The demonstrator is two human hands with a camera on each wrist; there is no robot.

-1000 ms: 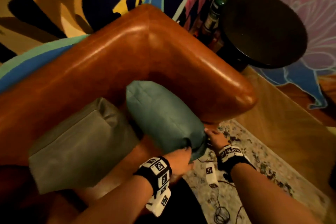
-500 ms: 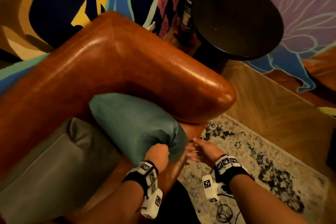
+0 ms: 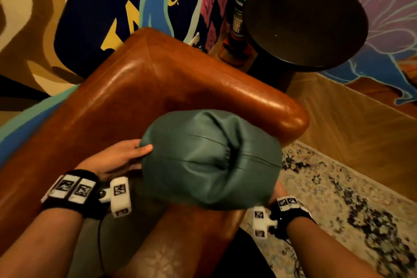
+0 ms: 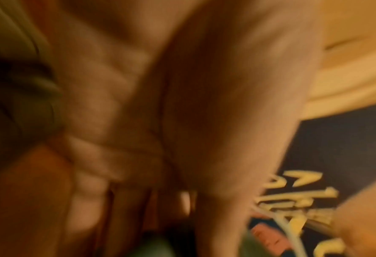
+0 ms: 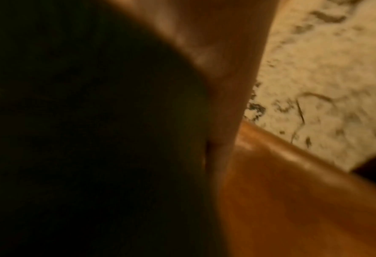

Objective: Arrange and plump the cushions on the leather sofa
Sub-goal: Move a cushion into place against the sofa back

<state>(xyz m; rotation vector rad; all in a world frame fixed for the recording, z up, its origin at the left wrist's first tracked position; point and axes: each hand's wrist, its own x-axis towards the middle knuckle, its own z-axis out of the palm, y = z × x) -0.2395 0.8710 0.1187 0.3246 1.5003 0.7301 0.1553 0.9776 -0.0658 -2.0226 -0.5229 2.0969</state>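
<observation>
A dark green cushion (image 3: 209,160) is held up between both hands, above the seat corner of the brown leather sofa (image 3: 158,88). My left hand (image 3: 117,158) lies flat against the cushion's left end with straight fingers. In the blurred left wrist view the fingers (image 4: 107,104) lie next to the green fabric (image 4: 17,95). My right hand (image 3: 278,194) is under the cushion's lower right and mostly hidden. The right wrist view shows one straight digit (image 5: 233,87) lying along the dark cushion (image 5: 83,139).
A round dark side table (image 3: 304,20) stands beyond the sofa arm, with a bottle-like object (image 3: 239,11) beside it against the painted wall. A patterned rug (image 3: 338,198) covers the wooden floor on the right. A grey cushion patch (image 3: 108,244) shows under my left arm.
The green cushion has been lifted off the sofa corner and turned toward me. My left hand let go of its lower edge and moved to its left end; my right hand now touches it.
</observation>
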